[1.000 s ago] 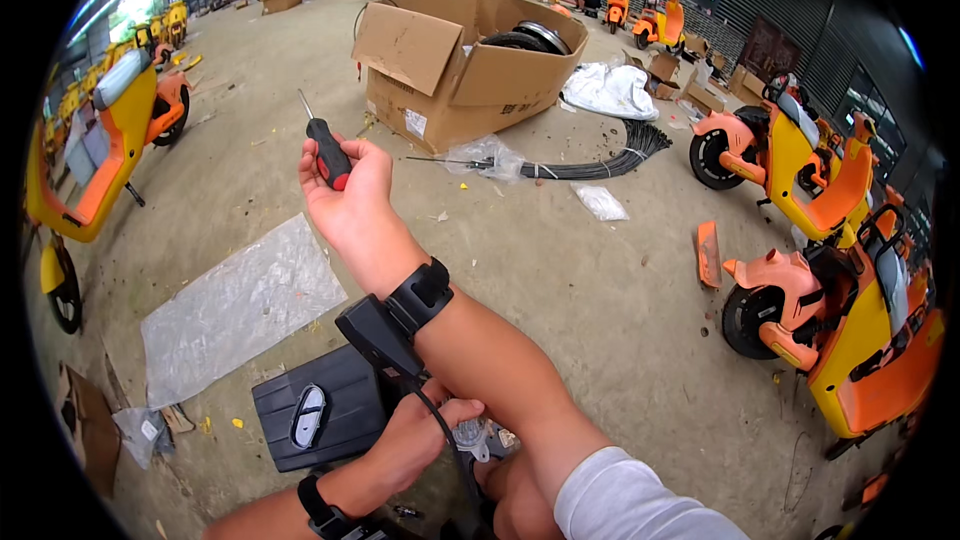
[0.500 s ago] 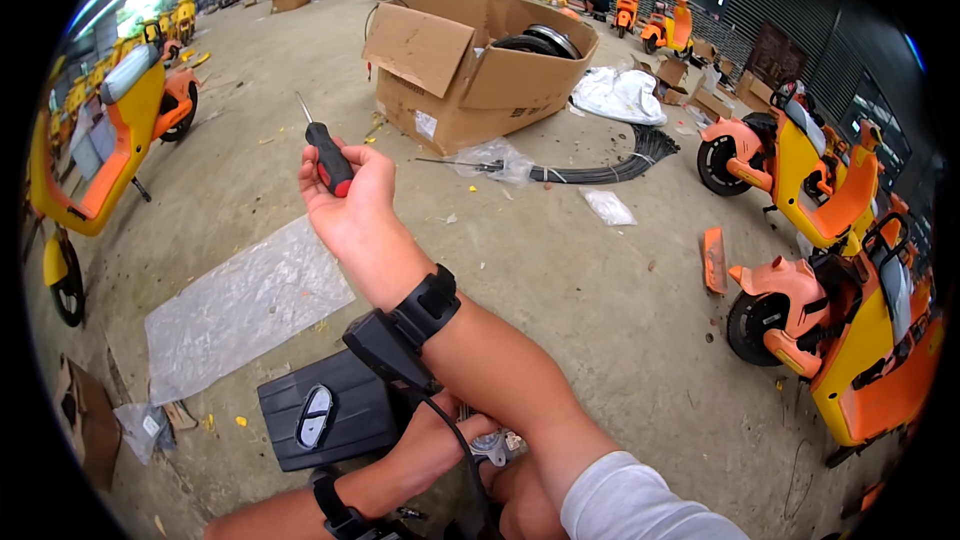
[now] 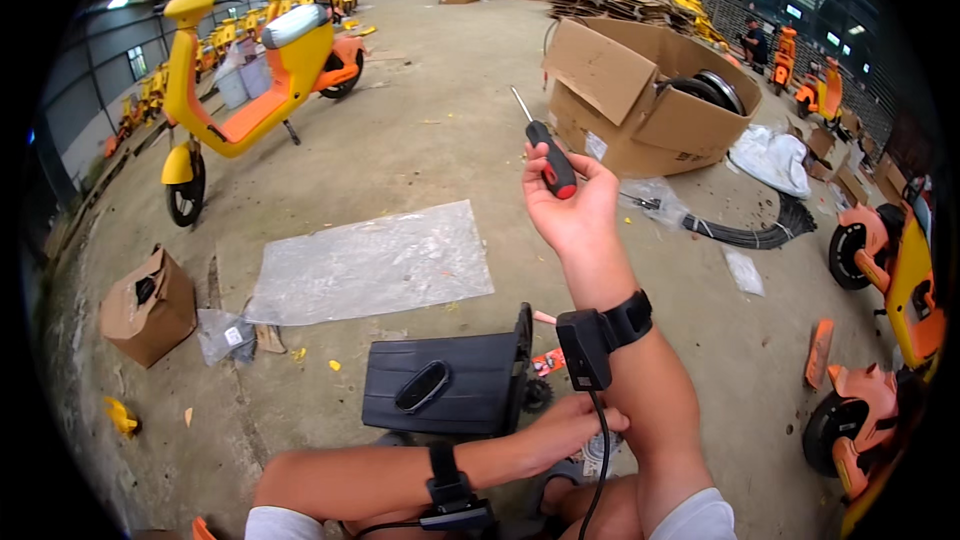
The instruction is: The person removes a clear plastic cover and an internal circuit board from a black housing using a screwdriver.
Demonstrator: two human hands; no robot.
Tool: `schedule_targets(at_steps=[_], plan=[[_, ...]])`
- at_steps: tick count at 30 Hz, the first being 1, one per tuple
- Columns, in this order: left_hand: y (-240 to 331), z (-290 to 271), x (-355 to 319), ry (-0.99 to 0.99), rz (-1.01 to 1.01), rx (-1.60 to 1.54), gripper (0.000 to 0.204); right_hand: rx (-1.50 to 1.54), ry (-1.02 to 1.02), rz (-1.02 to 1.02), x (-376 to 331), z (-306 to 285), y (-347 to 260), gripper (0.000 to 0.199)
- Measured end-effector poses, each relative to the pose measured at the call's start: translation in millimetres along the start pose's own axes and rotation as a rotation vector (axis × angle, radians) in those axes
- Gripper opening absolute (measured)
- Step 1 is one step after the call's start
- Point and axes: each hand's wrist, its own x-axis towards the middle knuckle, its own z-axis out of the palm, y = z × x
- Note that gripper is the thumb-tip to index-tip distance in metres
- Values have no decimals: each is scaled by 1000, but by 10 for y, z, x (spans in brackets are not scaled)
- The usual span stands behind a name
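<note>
Yellow-and-orange scooter (image 3: 265, 112): standing ahead, to your left. Open carton (image 3: 650, 145): ahead, to your right. Clear plastic sheet (image 3: 370, 265): on the floor, nearer you. Black case (image 3: 480, 380): just beyond your left forearm. Left hand (image 3: 575, 425): at the right forearm; cannot tell whether its fingers grip anything. Right hand (image 3: 575, 212): raised, palm up, fingers curled round the screwdriver (image 3: 550, 157) handle, shaft up-left. Oval black part (image 3: 423, 386): on the case.

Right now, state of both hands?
Left hand: fingers curled by the right forearm; can't tell if gripping anything.
Right hand: palm up, holding a black-and-red screwdriver.
</note>
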Motion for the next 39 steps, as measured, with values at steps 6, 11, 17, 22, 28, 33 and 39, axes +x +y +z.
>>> schedule_targets(at_steps=[6,11,17,22,28,33,39], plan=[[-34,28,-15,-27,25,80,24,-2,-48,-39,0,-20,44,42],[112,37,-66,-17,-65,-100,39,55,-148,31,210,-165,-54,40],[222,49,-117,-84,-11,-248,32,35,-23,-22,-32,38,77,25],[140,45,-66,-79,-25,22,37,49,7,-17,-45,23,85,24],[136,35,-94,-76,-70,-79,39,60,2,-7,-32,0,94,24],[136,31,-92,-107,-64,-145,65,90,8,-22,-63,29,68,24],[94,65,-69,-107,-130,158,33,136,-61,37,79,-37,114,29]])
